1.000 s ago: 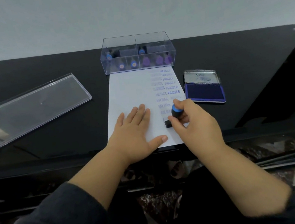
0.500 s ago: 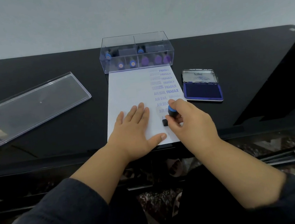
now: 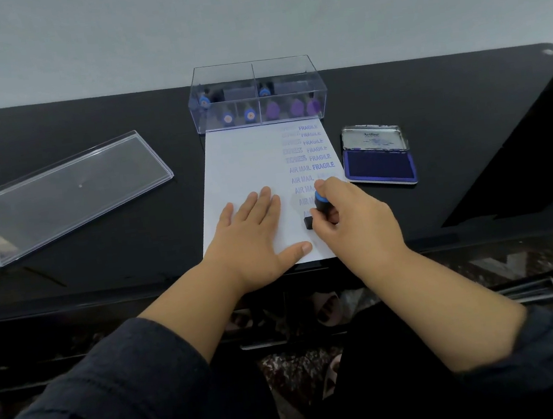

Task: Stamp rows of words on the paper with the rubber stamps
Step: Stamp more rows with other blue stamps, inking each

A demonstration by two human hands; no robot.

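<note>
A white sheet of paper lies on the black table, with blue rows reading EXPRESS, AIR MAIL and FRAGILE down its right half. My left hand lies flat on the paper's lower part, fingers spread. My right hand grips a rubber stamp with a black body and a blue cap. The stamp's base sits down on the paper under the lowest AIR MAIL row. An open ink pad with a blue surface lies just right of the paper.
A clear plastic box holding several blue and purple stamps stands at the paper's far edge. Its clear lid lies on the left of the black table. The table's front edge runs just under my wrists.
My right hand and the stamp have stayed at almost the same spot on the lower right of the paper. My left hand has not moved.
</note>
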